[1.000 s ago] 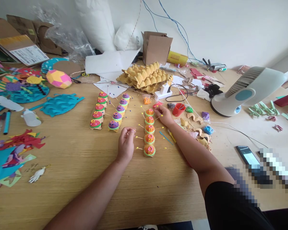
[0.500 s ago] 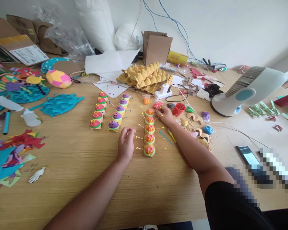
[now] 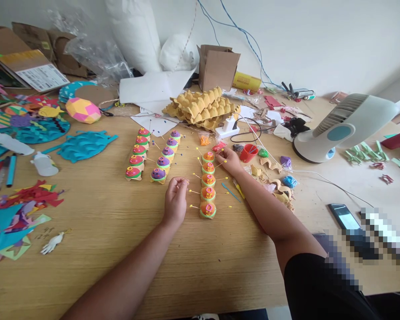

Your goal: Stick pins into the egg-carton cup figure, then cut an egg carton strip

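Note:
An orange egg-carton strip (image 3: 208, 180) stands on the table between my hands, its several bumps decorated with smiling faces, pink rings and green bands. Thin yellow-tipped sticks poke out from both sides. My right hand (image 3: 230, 162) is at its far right end, thumb and fingers pinched beside the farthest bump; what lies between the fingertips is too small to make out. Left of the strip, my left hand (image 3: 176, 202) hovers with fingers curled into a pinch, their contents hidden. Farther left are a purple strip (image 3: 167, 153) and a red strip (image 3: 138, 154) of like make, with dark-tipped sticks.
Behind the strips lie yellow egg cartons (image 3: 203, 106) and a white power adapter (image 3: 227, 129). A red cup (image 3: 248, 153), clay packets and carton scraps are right of my right hand. A fan (image 3: 340, 129) and a phone (image 3: 351, 229) sit farther right; paper scraps (image 3: 23, 213) lie left.
Almost nothing differs. The view has shifted very slightly, and both hands keep their pinched poses on either side of the orange strip.

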Demonstrator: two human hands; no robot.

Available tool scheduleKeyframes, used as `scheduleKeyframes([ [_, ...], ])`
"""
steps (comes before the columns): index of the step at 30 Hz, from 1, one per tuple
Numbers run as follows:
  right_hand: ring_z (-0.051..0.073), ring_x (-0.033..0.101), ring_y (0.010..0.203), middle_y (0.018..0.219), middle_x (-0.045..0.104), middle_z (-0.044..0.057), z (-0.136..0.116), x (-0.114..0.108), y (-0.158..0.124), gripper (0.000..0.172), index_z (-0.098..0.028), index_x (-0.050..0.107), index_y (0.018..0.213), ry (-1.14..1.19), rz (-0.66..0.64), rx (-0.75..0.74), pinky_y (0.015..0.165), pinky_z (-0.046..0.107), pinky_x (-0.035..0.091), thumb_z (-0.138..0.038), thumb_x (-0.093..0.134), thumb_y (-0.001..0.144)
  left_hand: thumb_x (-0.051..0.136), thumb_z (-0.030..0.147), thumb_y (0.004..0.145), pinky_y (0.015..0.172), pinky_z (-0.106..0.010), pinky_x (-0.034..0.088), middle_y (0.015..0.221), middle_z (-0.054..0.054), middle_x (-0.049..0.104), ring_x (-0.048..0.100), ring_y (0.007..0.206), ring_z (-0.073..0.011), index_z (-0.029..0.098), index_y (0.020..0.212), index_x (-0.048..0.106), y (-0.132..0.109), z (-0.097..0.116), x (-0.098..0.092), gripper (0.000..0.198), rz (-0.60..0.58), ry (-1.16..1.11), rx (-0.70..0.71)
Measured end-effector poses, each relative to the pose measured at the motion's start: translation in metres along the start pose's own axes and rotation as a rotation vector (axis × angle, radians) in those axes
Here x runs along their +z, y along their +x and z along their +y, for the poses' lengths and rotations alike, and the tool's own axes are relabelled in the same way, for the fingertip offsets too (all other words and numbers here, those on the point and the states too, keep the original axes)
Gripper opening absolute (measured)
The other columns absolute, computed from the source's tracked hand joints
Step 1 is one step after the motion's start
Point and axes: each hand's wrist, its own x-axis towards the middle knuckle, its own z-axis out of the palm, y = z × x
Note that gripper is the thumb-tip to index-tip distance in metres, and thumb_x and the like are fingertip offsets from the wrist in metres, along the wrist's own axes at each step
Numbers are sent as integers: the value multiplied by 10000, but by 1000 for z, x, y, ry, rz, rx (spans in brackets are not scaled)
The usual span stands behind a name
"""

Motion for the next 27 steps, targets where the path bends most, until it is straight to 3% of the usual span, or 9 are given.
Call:
scheduleKeyframes([
  [9, 118, 450, 639, 703, 529, -31, -4, -1, -1, 247, -168, 617, 900, 7, -30, -4, 631, 270, 399, -372, 640, 762, 593, 400, 906, 793, -258, 476, 908, -20, 676, 619, 880, -151, 203, 875, 600, 0, -2, 0, 199, 3, -15, 5],
  [21, 134, 525, 694, 779, 588, -15, 6, -4, 3, 377, -162, 629, 1047, 71, -122, -19, 674, 275, 439, -263, 613, 685, 592, 377, 913, 775, -255, 466, 894, -12, 667, 604, 855, -144, 201, 874, 602, 1, -3, -1, 181, 2, -14, 22],
  [27, 140, 534, 751, 869, 605, -6, 10, -5, 6, 451, -189, 617, 1034, 104, -91, -8, 711, 271, 443, -190, 522, 593, 587, 382, 916, 784, -261, 472, 910, -17, 674, 613, 870, -147, 201, 874, 600, 1, -3, -1, 186, 5, -11, 28],
])
